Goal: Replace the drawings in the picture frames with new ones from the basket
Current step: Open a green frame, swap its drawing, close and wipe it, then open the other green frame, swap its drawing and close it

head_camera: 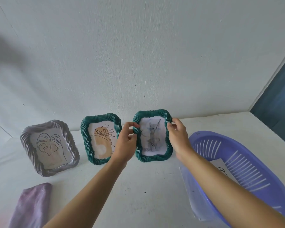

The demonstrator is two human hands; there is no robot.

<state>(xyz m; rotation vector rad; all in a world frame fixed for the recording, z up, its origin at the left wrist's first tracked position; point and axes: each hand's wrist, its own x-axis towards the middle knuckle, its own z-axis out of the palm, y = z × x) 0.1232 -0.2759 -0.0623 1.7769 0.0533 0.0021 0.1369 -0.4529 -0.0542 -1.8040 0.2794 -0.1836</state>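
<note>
Two hands [124, 143] [178, 137]; three frames [49, 148] [99, 139] [152, 137]; one basket [253, 162]

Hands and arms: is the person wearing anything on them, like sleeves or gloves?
No. The left hand and right hand are bare: no gloves, rings or watch show. The left forearm and right forearm are bare too, no sleeves in view.
</note>
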